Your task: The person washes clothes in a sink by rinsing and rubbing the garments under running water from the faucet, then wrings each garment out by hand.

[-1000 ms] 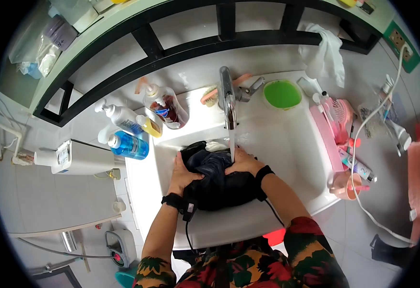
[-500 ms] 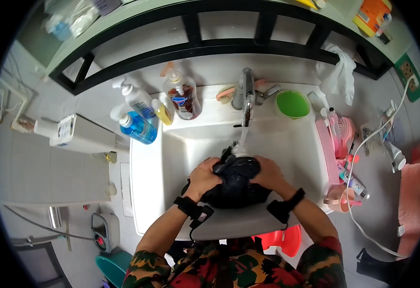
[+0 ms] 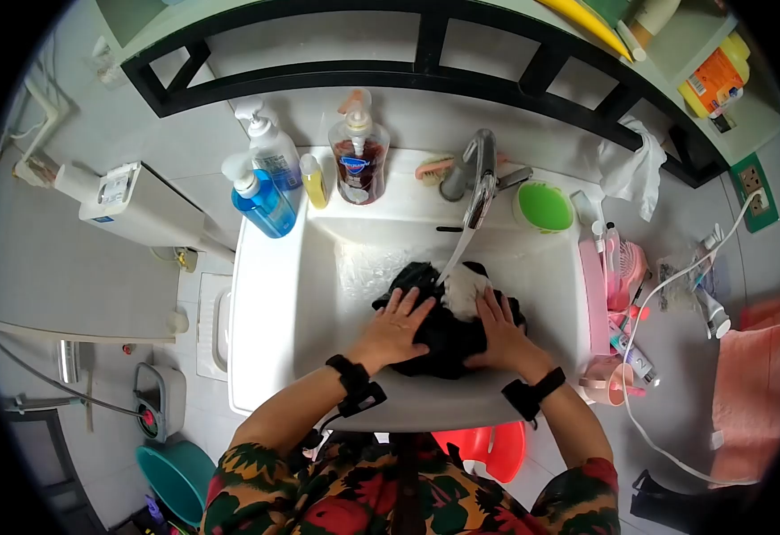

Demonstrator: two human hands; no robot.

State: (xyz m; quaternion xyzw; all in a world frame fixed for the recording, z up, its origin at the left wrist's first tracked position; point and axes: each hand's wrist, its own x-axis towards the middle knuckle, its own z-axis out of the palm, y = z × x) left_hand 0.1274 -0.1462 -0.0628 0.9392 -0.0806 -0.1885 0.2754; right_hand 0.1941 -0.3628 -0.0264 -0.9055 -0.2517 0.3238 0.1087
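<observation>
- The left hand [image 3: 394, 334] lies palm down with fingers spread, on the left side of the black cloth [image 3: 443, 343]; it presses on the cloth and does not appear to grip it.
- The right hand [image 3: 504, 337] is flat too, fingers extended over the cloth's right side, thumb apart from the fingers; no firm grasp shows.
- The cloth sits bunched in the sink [image 3: 265, 321], near its front wall, with a pale patch [image 3: 466, 294] uppermost at the back, beside the right fingertips.
- Water [image 3: 459, 259] runs from the tap [image 3: 479, 169] onto the back of the heap, between the hands.
- The step in hand seems to be wetting or rinsing the cloth, with the palms pushing it down under the stream.
- The next move probably calls for curling the fingers around the folds, to squeeze or turn the heap so that other parts meet the water; soaked cloth would likely be heavy and slippery.
- Left of the tap stand a red soap bottle [image 3: 359, 169] and a blue bottle [image 3: 269, 209]; right of it is a green bowl [image 3: 546, 207].
- Both palms and the cloth's underside are hidden, and so is the drain.
- Whether the pale patch is lining or a separate piece cannot be told, nor what kind of garment the cloth is.
- Below the sink, a red object [image 3: 497, 450] is partly cut off from sight.
</observation>
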